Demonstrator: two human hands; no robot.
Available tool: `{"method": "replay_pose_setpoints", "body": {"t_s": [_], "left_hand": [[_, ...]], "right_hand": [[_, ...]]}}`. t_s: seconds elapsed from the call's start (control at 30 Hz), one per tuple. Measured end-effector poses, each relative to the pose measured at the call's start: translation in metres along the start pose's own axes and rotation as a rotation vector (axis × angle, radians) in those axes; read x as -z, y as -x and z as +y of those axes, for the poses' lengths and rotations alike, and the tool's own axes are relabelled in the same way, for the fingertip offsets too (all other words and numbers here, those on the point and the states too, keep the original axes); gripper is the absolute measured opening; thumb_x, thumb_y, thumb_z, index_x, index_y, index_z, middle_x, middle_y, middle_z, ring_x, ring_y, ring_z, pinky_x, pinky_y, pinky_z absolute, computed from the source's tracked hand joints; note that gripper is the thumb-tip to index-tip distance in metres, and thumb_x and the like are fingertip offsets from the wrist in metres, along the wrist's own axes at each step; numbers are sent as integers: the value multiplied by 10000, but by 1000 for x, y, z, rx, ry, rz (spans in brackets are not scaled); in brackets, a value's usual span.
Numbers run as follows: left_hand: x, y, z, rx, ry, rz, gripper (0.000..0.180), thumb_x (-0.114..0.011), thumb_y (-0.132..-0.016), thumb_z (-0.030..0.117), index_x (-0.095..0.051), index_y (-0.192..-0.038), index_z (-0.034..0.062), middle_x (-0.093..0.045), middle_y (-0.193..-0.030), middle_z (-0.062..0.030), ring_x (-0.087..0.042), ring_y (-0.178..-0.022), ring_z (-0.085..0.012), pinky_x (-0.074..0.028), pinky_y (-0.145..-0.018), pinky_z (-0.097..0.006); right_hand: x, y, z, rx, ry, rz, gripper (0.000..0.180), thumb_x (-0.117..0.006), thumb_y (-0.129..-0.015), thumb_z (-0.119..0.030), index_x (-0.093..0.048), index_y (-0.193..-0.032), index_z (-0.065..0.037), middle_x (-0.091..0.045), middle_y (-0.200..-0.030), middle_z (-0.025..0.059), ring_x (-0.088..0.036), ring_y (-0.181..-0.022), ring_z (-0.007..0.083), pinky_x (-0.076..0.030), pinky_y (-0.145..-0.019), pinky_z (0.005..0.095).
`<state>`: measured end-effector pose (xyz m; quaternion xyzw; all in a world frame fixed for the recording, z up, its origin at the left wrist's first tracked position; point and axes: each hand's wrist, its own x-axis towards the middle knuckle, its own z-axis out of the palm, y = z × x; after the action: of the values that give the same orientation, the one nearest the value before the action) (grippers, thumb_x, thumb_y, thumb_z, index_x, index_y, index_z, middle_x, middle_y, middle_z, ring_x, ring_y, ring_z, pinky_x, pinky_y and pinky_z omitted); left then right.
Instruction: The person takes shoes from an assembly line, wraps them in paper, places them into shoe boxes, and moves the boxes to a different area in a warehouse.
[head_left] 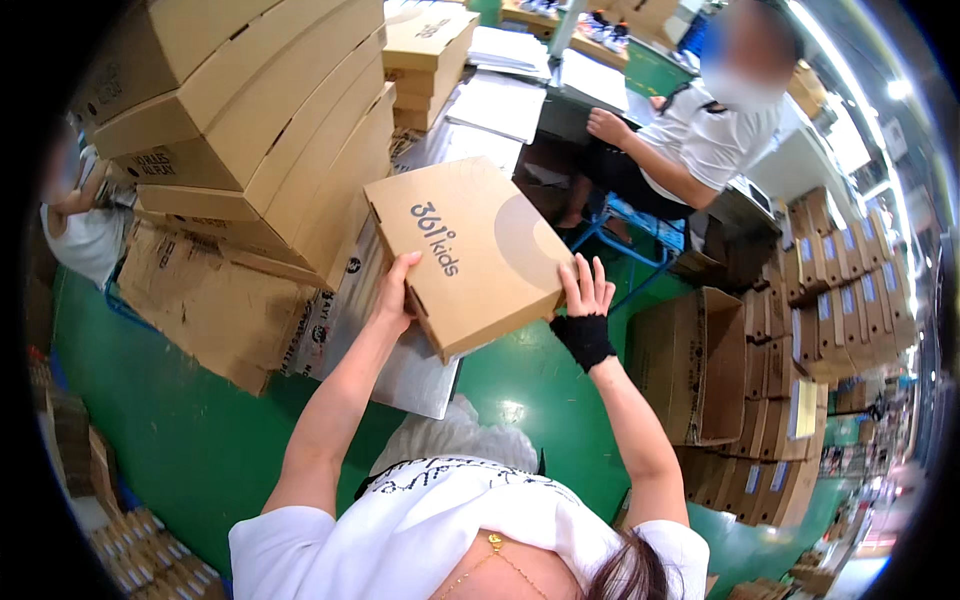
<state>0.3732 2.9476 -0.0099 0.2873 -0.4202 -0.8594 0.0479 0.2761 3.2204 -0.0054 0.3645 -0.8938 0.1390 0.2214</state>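
Observation:
A closed brown shoebox [475,255] with dark print and a pale round patch on its lid is held up in front of me, tilted. My left hand [396,289] grips its near left edge, thumb on top of the lid and the other fingers hidden beneath. On its right corner rests my right hand [586,296], wearing a black fingerless wrist covering [583,340]; its fingers press along the lid and side. Just left of the box rises a tall stack of similar shoeboxes [300,170]. Beneath it lies a grey metal-topped table [425,380].
Flattened cardboard [200,300] lies under the stack. White paper piles [495,105] sit further along the table. A person in white [725,140] sits at far right, another person [85,220] at left. An open carton [690,360] and stacked shoeboxes [850,290] stand on the right.

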Motion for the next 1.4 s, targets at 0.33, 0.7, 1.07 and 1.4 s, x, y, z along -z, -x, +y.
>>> {"method": "replay_pose_setpoints", "body": {"t_s": [0.33,0.7,1.07,1.4], "left_hand": [[-62,-23,25,-191,-208,359,899,-376,-696,719,-188,-1340,120,-175,-1370,-116,-186,-1246,-286,-149,-977,-486],[-133,-110,-7,-101,152,389,554,-604,-780,329,-399,-1087,-84,-451,-1072,-275,-512,-953,-354,-446,-826,-413],[-166,-205,-37,-193,290,884,393,-657,-747,178,-517,-1030,-57,-570,-995,-138,-582,-839,-225,-484,-697,-332],[-255,-27,38,-689,-954,135,606,-646,-727,82,-334,-1234,-31,-471,-1139,-97,-453,-1039,-163,-358,-884,-294]], "right_hand": [[-97,-77,82,-87,-674,-60,682,-679,-589,-174,-383,-1193,-61,-394,-1224,171,-403,-1101,325,-339,-823,419],[-107,-141,146,-1216,-1783,-588,645,-482,-690,-674,-461,-990,-103,-558,-897,67,-533,-831,226,-428,-608,354],[-24,-152,176,-387,-1662,-1302,592,-659,-734,-274,-401,-1192,-1,-475,-1145,137,-460,-1016,191,-439,-779,327],[37,-216,154,47,-1384,-823,558,-686,-685,-126,-432,-1178,-60,-515,-1096,103,-479,-1015,162,-428,-796,293]]}}
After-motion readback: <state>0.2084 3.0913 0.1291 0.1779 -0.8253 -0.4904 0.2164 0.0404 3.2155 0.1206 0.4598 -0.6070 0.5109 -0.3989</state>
